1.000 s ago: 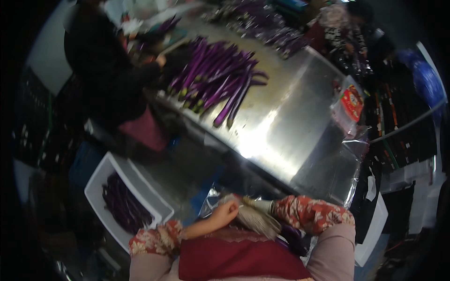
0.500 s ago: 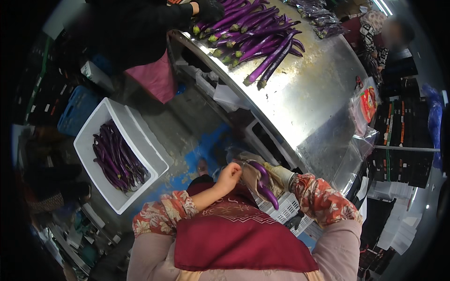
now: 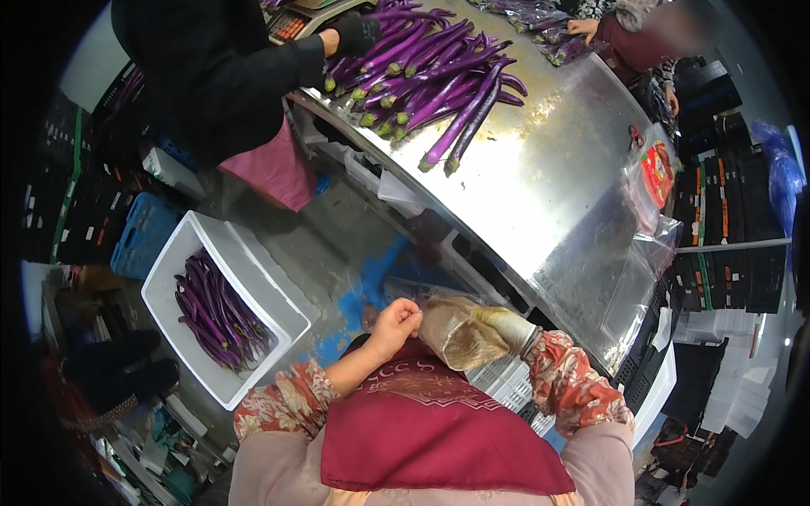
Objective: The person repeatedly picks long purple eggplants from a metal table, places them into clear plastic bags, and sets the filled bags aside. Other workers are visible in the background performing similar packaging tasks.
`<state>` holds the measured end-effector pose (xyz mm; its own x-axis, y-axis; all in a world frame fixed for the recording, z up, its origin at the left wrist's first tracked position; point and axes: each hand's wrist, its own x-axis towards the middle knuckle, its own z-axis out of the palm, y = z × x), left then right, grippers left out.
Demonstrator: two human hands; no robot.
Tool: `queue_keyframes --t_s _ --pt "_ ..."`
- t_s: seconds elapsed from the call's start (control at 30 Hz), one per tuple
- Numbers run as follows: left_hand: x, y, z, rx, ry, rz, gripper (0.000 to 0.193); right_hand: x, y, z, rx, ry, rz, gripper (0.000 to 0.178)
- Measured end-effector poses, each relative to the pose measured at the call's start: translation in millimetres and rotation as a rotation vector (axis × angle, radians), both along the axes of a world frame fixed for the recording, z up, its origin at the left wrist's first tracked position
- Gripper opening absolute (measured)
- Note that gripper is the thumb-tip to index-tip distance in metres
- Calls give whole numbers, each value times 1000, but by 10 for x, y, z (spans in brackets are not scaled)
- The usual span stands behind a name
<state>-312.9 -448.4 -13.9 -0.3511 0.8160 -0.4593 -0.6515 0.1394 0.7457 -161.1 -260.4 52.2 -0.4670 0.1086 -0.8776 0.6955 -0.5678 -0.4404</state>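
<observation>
Seen from above, a person stands beside a steel table (image 3: 574,194). The bare left hand (image 3: 395,325) is curled, fingertips pinching the edge of a clear bag (image 3: 422,297) held at chest height. The gloved right hand (image 3: 464,336) appears closed around the bag too, though the glove blurs the grip. The step in hand looks like opening the bag. Next, an eggplant is needed; the eggplants (image 3: 430,84) lie well apart across the table, others in a white crate (image 3: 221,308) at left.

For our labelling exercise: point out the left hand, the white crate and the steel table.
left hand (image 3: 395,320), head view, on the knuckles.
white crate (image 3: 253,270), head view, on its right rim.
steel table (image 3: 548,194), head view, on bare metal right of the aubergines.
</observation>
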Motion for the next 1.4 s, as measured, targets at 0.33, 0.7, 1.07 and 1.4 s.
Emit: queue_keyframes --t_s 0.33,0.7,1.07,1.4 --pt "-174 67 142 -82 176 -108 5 -472 -568 1088 1746 400 846 21" --pt "-470 109 109 -80 169 -63 7 -67 1202 1869 2378 581 121 31" --pt "-713 379 1796 -45 297 -221 10 1275 2196 1084 2367 334 212 28" --pt "-513 914 3444 -19 585 -264 18 560 1578 1126 1047 872 410 92"
